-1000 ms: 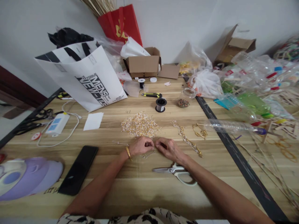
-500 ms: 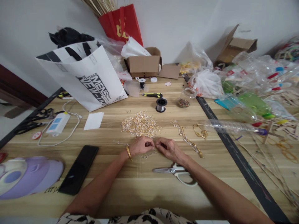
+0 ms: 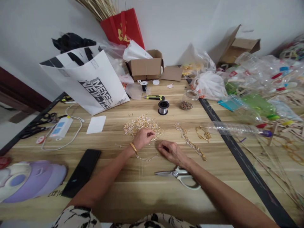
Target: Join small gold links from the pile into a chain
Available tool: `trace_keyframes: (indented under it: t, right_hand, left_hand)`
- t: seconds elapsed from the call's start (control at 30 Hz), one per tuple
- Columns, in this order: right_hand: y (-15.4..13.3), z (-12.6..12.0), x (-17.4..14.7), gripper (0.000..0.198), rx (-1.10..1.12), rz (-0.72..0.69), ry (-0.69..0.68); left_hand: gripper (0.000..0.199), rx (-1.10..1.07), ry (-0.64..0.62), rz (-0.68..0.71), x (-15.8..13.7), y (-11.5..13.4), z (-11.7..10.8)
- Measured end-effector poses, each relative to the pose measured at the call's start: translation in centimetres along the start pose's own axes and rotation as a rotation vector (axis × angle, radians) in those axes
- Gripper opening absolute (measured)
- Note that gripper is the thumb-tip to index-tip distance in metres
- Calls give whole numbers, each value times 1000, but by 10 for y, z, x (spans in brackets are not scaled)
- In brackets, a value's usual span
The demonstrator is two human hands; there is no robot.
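My left hand (image 3: 143, 138), with a gold bracelet at the wrist, is at the near right edge of a pile of small gold and clear beads (image 3: 136, 124). Its thumb and fingertips are closed together; what lies between them is too small to tell. To its right, my right hand (image 3: 173, 152) rests low over the table, its fingers curled in a pinch that hides any held piece. A thin beaded chain (image 3: 147, 159) lies on the wood between my forearms. Scissors with pale handles (image 3: 177, 172) lie just below my right hand.
Right of the pile lie a beaded strand (image 3: 190, 142) and a gold chain (image 3: 203, 134). Behind stand a wire spool (image 3: 163, 108), a box cutter (image 3: 154, 97) and a jar of beads (image 3: 187, 103). A phone (image 3: 82, 172) lies left; plastic bottles (image 3: 256, 107) crowd the right.
My left hand has moved up and left, away from my right hand to the bead pile, uncovering more of the thin chain. My right hand has stayed in place.
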State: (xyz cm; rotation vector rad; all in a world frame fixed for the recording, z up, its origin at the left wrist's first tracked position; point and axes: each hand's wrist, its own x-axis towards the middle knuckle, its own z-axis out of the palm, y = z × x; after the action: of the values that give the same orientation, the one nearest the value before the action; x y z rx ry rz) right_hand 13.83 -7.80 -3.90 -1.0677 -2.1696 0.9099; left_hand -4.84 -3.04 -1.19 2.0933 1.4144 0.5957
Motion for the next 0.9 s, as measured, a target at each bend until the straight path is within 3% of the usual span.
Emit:
trace_keyframes:
  t: [0.23,0.47,0.7,0.9]
  right_hand:
    - [0,0,0,12,21,-13,6]
    - [-2,-1,0,12,12,-7,7]
    - [-2,-1,1,12,7,-7,4]
    - [-1,0,0,12,7,-8,4]
  left_hand:
    - [11,347,-48,170,20,2,5]
    - [14,503,-107,278,20,0,7]
    - [19,545,-76,345,20,-8,11]
    - [16,360,11,293,23,-10,5]
